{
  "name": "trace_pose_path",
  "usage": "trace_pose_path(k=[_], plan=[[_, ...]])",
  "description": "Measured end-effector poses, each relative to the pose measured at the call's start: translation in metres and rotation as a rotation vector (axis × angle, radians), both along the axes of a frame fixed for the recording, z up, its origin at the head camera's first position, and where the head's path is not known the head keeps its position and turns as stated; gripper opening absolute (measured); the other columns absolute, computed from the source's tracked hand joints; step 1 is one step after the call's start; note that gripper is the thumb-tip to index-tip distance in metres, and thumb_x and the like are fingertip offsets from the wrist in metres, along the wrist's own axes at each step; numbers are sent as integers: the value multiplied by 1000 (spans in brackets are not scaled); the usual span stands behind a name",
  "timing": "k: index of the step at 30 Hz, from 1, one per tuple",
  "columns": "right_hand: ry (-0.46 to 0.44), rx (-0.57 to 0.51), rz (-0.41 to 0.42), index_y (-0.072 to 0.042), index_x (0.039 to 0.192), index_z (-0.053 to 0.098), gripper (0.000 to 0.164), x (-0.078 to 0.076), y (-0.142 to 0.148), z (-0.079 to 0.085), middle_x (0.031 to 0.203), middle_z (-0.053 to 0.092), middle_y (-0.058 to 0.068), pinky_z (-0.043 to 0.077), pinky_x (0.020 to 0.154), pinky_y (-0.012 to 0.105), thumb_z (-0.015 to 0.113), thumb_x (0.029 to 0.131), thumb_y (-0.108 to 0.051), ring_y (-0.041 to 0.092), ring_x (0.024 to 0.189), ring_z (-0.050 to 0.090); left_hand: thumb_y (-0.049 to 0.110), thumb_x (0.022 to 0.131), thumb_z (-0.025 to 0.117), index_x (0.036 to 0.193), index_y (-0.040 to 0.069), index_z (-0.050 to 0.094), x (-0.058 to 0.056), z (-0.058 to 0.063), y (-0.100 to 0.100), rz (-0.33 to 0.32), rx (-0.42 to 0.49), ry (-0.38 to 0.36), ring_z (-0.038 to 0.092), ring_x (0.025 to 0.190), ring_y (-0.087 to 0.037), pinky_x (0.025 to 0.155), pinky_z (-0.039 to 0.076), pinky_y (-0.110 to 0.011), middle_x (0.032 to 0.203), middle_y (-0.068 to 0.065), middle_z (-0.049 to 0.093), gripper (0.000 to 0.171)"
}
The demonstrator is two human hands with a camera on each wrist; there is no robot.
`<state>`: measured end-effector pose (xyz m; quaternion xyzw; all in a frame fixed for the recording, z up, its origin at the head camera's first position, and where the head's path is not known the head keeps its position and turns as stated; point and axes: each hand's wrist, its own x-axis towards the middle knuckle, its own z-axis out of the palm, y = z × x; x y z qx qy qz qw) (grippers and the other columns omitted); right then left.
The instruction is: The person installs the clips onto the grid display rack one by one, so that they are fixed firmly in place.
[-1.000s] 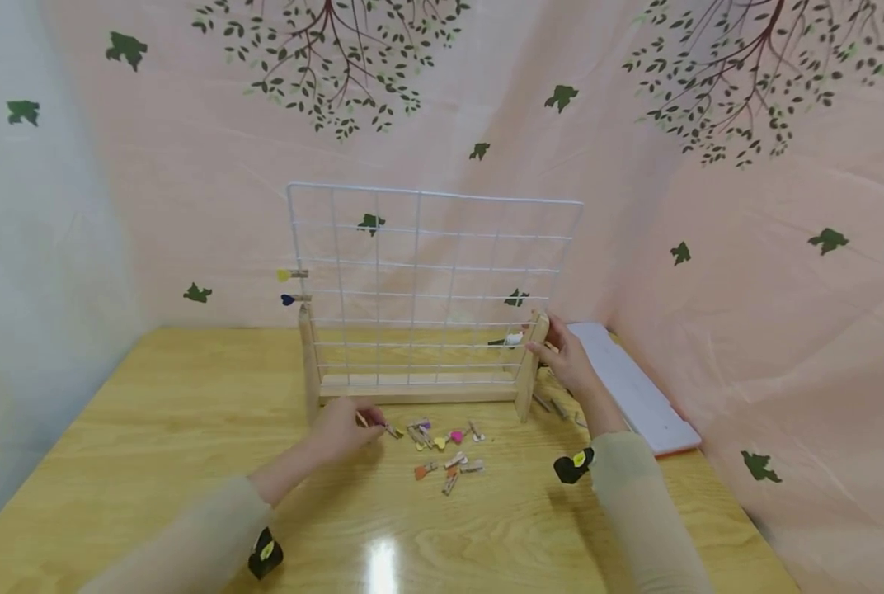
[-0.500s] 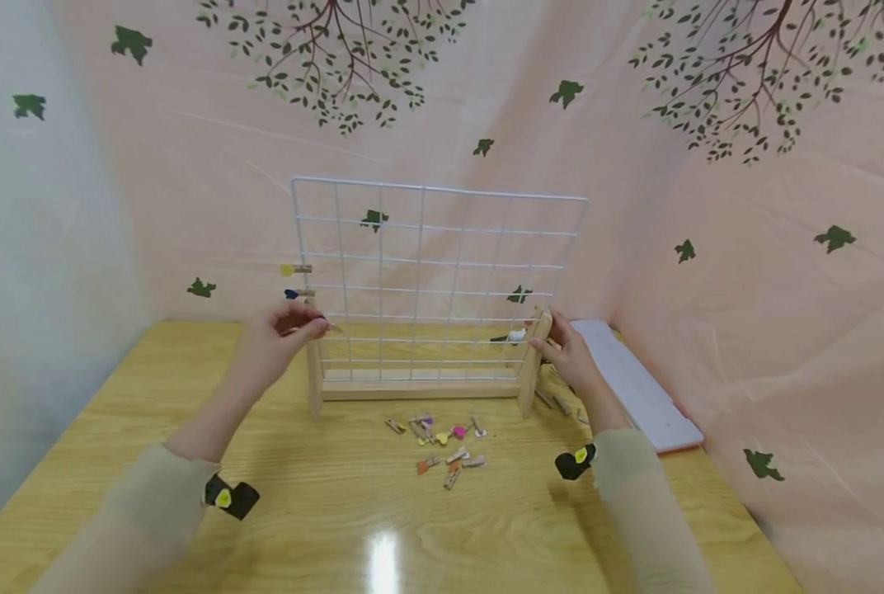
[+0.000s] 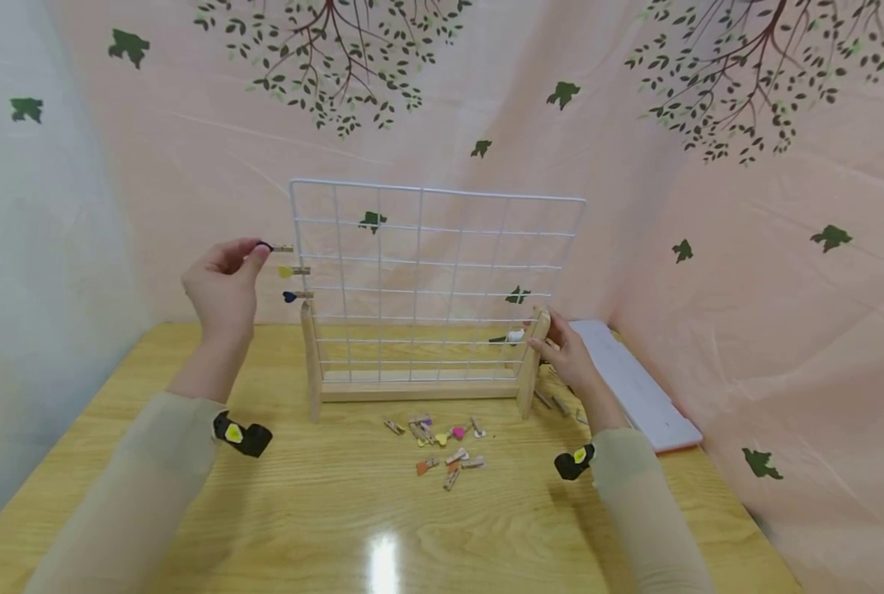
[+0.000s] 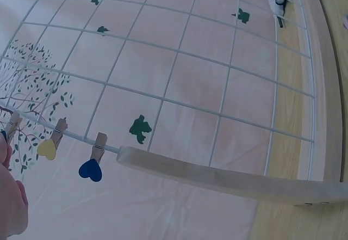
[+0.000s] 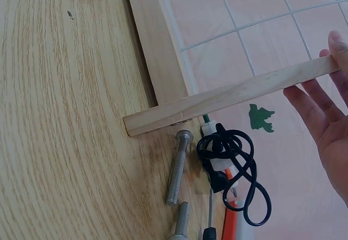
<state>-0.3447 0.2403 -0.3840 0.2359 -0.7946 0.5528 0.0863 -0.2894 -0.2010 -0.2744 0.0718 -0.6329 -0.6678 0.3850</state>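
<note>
My left hand (image 3: pixel 223 289) pinches a small wooden clothespin (image 3: pixel 282 248) by its dark blue decorated end. The pin's tip meets the left edge wire of a white wire grid (image 3: pixel 434 190); whether it is clipped on I cannot tell. Just below, a yellow-heart clothespin (image 4: pixel 47 149) and a blue-heart clothespin (image 4: pixel 91 169) are clipped on the same wire. On the other side, my right hand (image 3: pixel 571 355) grips the right wooden post (image 5: pixel 234 96) of the grid's stand, thumb on one side and fingers on the other.
Several loose clothespins (image 3: pixel 442 440) lie on the table before the stand's wooden base (image 3: pixel 420 393). Beyond the right post are metal bolts (image 5: pixel 178 169) and a coiled black cable (image 5: pixel 254 169). A long white board (image 3: pixel 635 384) lies at the right.
My left hand has risen from the clothespin pile, past the left post, to the grid's upper left edge, carrying a clothespin. The right hand stays on the right post.
</note>
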Motion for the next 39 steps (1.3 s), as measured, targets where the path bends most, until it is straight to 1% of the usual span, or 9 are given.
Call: trace_pose_path(k=[5, 12, 17, 22, 25, 30, 31, 35, 39], plan=[[-11, -19, 5, -7, 139, 28, 57, 1, -1, 1, 122, 46, 31, 48, 74, 14, 53, 88, -1, 39, 116, 42, 26, 62, 75, 82, 8, 71, -10, 2, 0, 20, 88, 21, 42, 61, -7, 49, 33, -15, 71, 5, 63, 27], [9, -7, 8, -4, 139, 27, 57, 3, -2, 2, 121, 48, 30, 48, 76, 15, 52, 87, 0, 40, 115, 43, 24, 58, 78, 80, 7, 71, -21, 0, 3, -2, 181, 55, 43, 62, -8, 51, 36, -16, 72, 2, 63, 29], [8, -8, 9, -2, 138, 27, 57, 3, -2, 2, 121, 46, 33, 48, 75, 15, 52, 87, 0, 41, 114, 43, 23, 57, 78, 79, 7, 71, -21, 0, 9, -34, 197, 75, 44, 62, -8, 53, 37, -16, 72, 2, 62, 28], [-2, -37, 17, 0, 137, 27, 57, -1, -1, 0, 122, 43, 36, 48, 74, 15, 53, 87, 1, 42, 114, 43, 21, 59, 78, 83, 5, 71, -15, 4, 13, -56, 184, 100, 49, 63, -7, 55, 40, -16, 75, 2, 65, 29], [3, -38, 16, 0, 138, 27, 58, -6, 2, -6, 122, 44, 34, 48, 74, 15, 54, 87, -1, 40, 114, 44, 23, 64, 76, 90, 8, 70, -10, 4, 12, -46, 106, 84, 51, 68, -8, 59, 41, -16, 81, 3, 64, 30], [23, -10, 11, -4, 139, 27, 59, -15, 7, -14, 122, 47, 31, 48, 76, 16, 55, 87, -8, 33, 114, 46, 26, 71, 72, 98, 11, 67, -2, -5, 11, 32, -113, 74, 48, 72, -8, 64, 39, -18, 89, 4, 61, 31], [25, -10, 11, -5, 139, 27, 59, -16, 8, -15, 122, 46, 31, 48, 76, 16, 56, 87, -9, 32, 114, 47, 26, 72, 72, 99, 11, 66, 0, -8, 12, 29, -147, 73, 48, 72, -8, 65, 39, -19, 90, 3, 61, 31], [22, -15, 12, -4, 139, 27, 59, -17, 9, -16, 122, 47, 30, 49, 77, 16, 56, 87, -10, 32, 114, 46, 24, 74, 71, 100, 9, 65, 9, -24, 22, -54, -325, 74, 50, 73, -8, 63, 41, -16, 95, -2, 63, 31], [-7, -21, 13, -8, 139, 27, 59, -15, 7, -14, 124, 45, 30, 49, 76, 16, 55, 87, -7, 34, 116, 45, 23, 75, 71, 101, 9, 65, 18, -48, 37, -171, -529, 58, 52, 74, -9, 63, 43, -15, 95, -5, 64, 30]])
